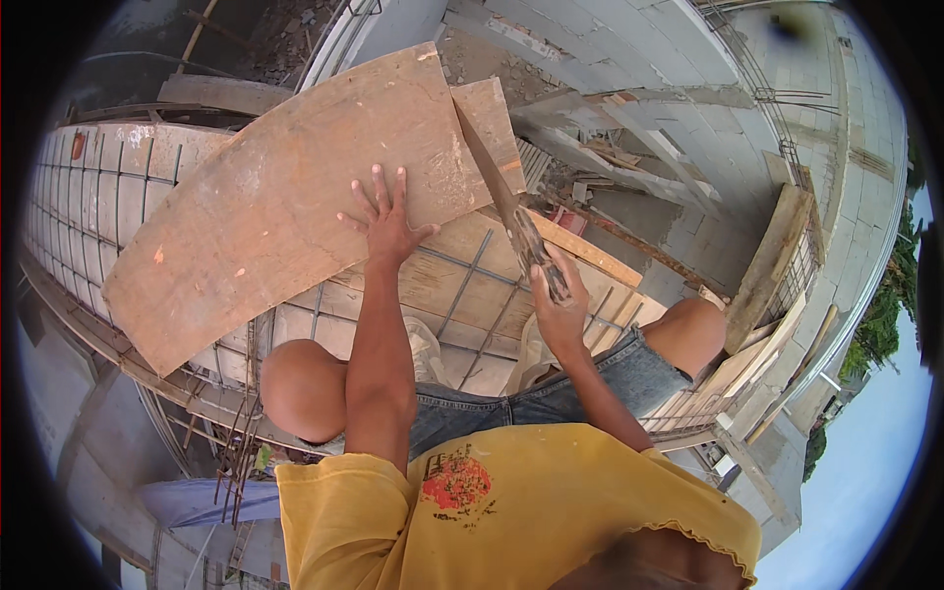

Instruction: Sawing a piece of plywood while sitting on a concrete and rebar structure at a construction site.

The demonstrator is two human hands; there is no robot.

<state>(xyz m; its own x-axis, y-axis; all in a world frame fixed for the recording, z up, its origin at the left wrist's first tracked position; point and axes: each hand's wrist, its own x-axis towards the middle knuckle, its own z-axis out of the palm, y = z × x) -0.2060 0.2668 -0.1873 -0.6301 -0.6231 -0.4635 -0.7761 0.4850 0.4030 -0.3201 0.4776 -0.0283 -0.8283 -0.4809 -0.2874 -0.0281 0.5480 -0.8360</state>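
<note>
A large sheet of brown plywood (285,197) lies slantwise across the formwork in front of me. My left hand (390,226) presses flat on it near its lower right side, fingers spread. In my right hand (562,307) is the handle of a handsaw (495,179), its long blade pointing away from me along the sheet's right edge. Beyond the blade sits a narrower plywood piece (503,128); whether it is joined to the sheet, I cannot tell. My fingers wrap the saw handle, partly hiding it.
Under me, a grid of steel rebar (467,280) covers wooden formwork boards. A timber edge (580,246) runs to the right, above a drop with rubble and planks. Grey block walls (629,44) rise beyond. A thick plank (772,261) leans at the right; rebar ends (236,462) stick out lower left.
</note>
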